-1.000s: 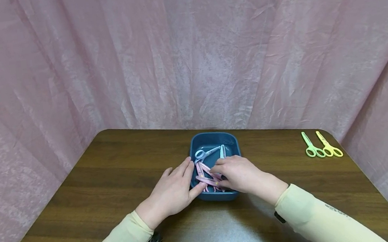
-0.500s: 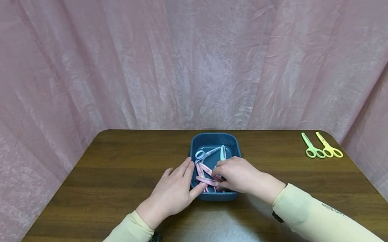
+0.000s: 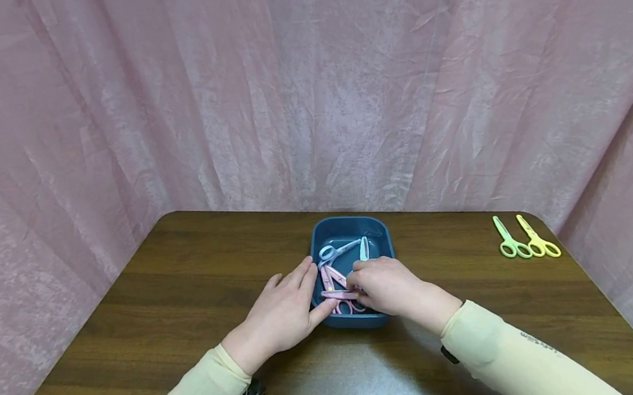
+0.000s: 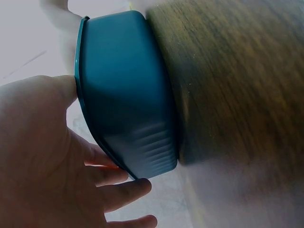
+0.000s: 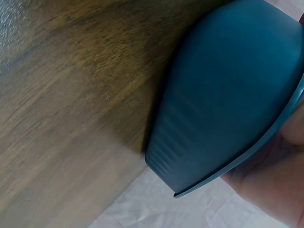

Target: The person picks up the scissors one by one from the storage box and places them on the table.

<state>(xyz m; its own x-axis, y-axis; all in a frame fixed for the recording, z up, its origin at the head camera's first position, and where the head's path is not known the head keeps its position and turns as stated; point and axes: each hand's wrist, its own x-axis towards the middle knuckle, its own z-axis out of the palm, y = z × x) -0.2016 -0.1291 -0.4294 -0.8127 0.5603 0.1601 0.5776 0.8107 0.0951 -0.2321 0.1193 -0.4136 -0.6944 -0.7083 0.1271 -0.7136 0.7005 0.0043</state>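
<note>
Pink scissors (image 3: pixel 337 295) lie in the blue box (image 3: pixel 358 321) on the surface (image 3: pixel 217 254). Inside it, the right hand (image 3: pixel 392 288) has curled fingers that seem to pinch one pair, though the hand hides the grip. The left hand (image 3: pixel 281 310), fingers straight and released, touches the box's left side.

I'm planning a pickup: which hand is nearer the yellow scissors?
The right hand: it reaches into the blue box, left of the yellow scissors. The left hand is farther left, at the box's left rim.
</note>
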